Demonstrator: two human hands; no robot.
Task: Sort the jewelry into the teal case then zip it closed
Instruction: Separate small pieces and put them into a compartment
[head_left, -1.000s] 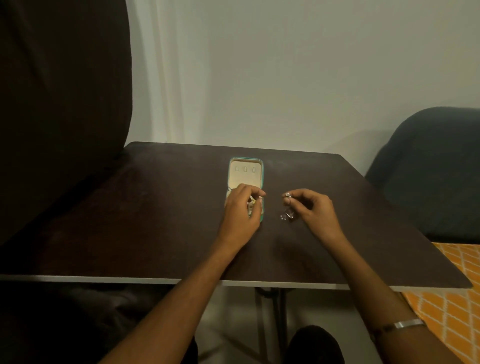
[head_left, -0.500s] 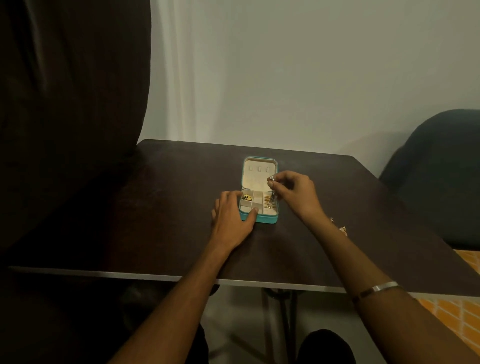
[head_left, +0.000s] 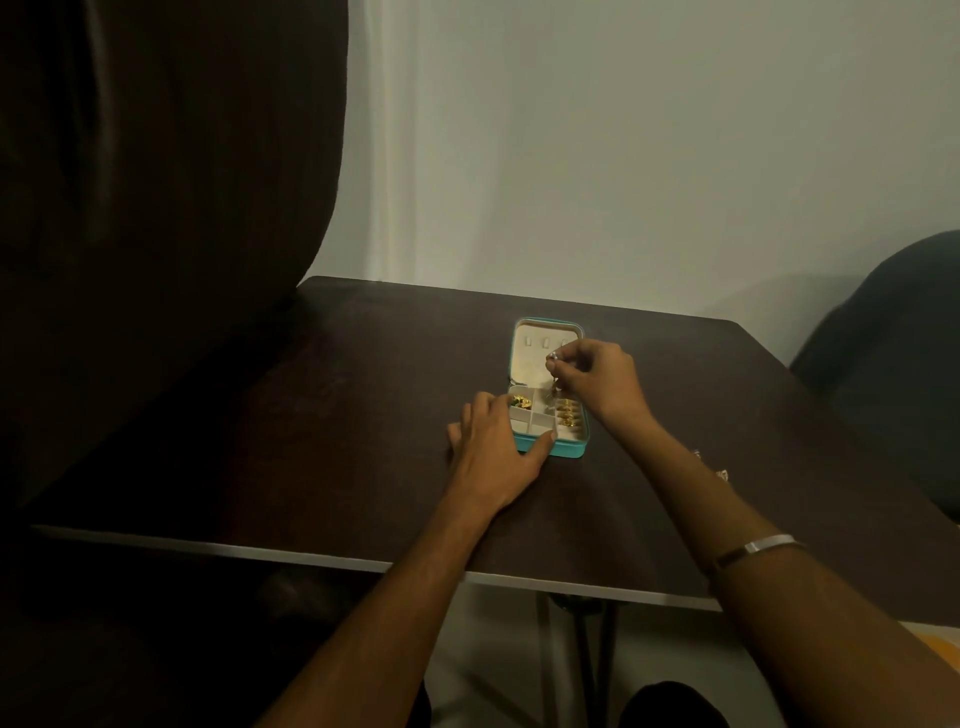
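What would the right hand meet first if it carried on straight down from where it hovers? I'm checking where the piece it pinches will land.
Probably the open teal case: the right hand pinches a small silver piece above its upper middle compartments. Depth is unclear, so which compartment is uncertain.

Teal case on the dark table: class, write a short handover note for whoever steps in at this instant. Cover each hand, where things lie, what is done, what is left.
Left hand steadies the teal case at its near left corner, fingers on its rim.
Right hand pinches a small silver piece above the open case, in front of the lid.
Done: gold pieces fill the right compartment; another gold piece sits at far left.
Left: drop in the silver piece, collect the small jewelry on the table beside the right forearm, then zip the case.
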